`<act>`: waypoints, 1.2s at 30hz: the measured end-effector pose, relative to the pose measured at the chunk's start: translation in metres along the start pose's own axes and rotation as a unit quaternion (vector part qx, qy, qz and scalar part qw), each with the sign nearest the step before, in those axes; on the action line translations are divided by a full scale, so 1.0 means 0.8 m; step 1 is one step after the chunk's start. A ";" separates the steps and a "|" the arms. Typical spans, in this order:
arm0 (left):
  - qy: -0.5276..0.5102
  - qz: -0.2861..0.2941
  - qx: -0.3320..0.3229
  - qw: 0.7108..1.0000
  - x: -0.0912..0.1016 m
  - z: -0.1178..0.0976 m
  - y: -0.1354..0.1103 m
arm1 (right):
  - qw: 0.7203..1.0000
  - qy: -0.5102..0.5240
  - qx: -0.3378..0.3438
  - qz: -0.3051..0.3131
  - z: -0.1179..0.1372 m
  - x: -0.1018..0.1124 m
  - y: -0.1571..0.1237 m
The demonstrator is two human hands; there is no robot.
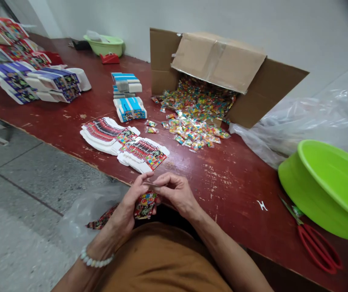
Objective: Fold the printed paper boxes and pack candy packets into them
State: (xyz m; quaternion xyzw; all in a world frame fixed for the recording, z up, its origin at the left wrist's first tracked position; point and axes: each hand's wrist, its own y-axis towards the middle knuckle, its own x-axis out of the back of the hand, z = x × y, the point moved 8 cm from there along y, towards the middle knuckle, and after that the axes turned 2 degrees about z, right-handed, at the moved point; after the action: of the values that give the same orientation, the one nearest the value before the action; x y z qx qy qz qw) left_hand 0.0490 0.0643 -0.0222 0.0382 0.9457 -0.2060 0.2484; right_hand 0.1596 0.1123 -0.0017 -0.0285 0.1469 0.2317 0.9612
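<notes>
Close to my body, at the table's front edge, my left hand (130, 204) holds a small printed carton (145, 206) with red, green and yellow artwork. My right hand (178, 194) pinches the carton's upper edge, where a thin flap (152, 184) shows between the fingers of both hands. The carton's lower part and its far side are partly hidden. Just beyond my hands lie fanned stacks of flat red-and-white cartons (145, 155) and more of them (107, 136) to the left. A loose pile of small wrapped candies (192, 132) spreads behind these.
A tipped cardboard box (219, 61) spills candies at the back. Blue cartons (130, 109) and purple cartons (56, 83) stand left. At right are a green basin (307, 190), red-handled scissors (318, 247) and clear plastic (313, 117). A plastic bag (79, 215) hangs below the table edge.
</notes>
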 end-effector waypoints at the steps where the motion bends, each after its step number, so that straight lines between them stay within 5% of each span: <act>1: -0.036 0.017 0.027 0.999 -0.003 0.003 -0.001 | 0.997 -0.053 0.050 -0.015 0.013 0.003 -0.001; 4: -0.135 0.034 0.074 0.987 -0.011 0.004 -0.004 | 0.985 -0.140 0.103 0.009 0.030 -0.003 -0.005; 9: -0.113 0.030 0.066 0.991 -0.020 0.003 -0.007 | 0.997 -0.019 -0.068 0.027 -0.003 -0.005 -0.007; 18: -0.042 0.021 0.050 0.998 -0.017 0.007 -0.003 | 0.984 0.085 -0.126 0.092 -0.002 -0.027 0.000; 21: -0.060 0.006 0.058 0.996 -0.014 0.007 -0.002 | 0.988 0.050 -0.096 0.110 0.005 -0.028 -0.002; 25: -0.087 -0.017 0.049 0.995 -0.011 0.003 -0.001 | 0.986 -0.108 0.034 0.126 0.019 -0.027 -0.008; 30: -0.137 -0.038 0.038 0.989 -0.002 0.007 0.005 | 0.947 -0.265 0.174 0.049 0.024 -0.025 -0.017; 36: -0.166 -0.041 0.028 0.985 0.008 0.017 0.007 | 0.951 -0.280 0.129 0.037 0.006 -0.036 -0.013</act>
State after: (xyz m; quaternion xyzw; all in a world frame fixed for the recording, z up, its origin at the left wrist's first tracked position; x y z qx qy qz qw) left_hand 0.0507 0.0636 -0.0376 -0.0283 0.8860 -0.2454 0.3925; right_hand 0.1409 0.0913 0.0115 0.1672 -0.0982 0.2444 0.9501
